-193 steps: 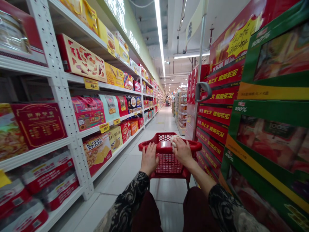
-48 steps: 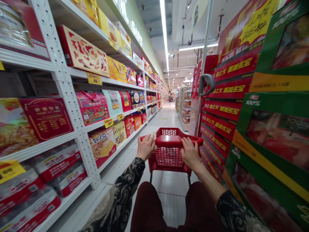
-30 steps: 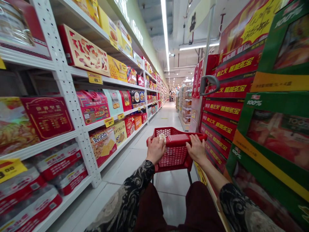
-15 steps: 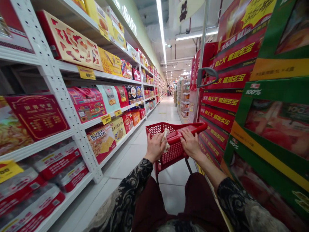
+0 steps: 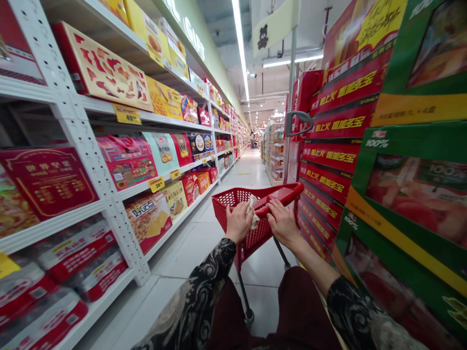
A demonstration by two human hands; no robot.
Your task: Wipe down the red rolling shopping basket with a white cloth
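A small red shopping cart [image 5: 233,199] stands in the aisle just ahead of me, turned a little to the left. My left hand [image 5: 238,222] is closed on the left end of its red handle [image 5: 280,194] and pinches a crumpled white tissue [image 5: 251,209] against it. My right hand [image 5: 281,222] grips the handle close beside it, fingers curled over the bar. Both arms wear dark patterned sleeves.
White shelves [image 5: 83,141] with gift boxes and yellow price tags run along the left. Stacked red and green drink cartons [image 5: 339,155] wall the right side, next to a grey pole [image 5: 288,107]. The tiled aisle [image 5: 251,170] stretches ahead; a person stands far off.
The cart has swung leftward and my hands have come closer together on the handle. Earlier the tissue was under my right hand; it is in my left.
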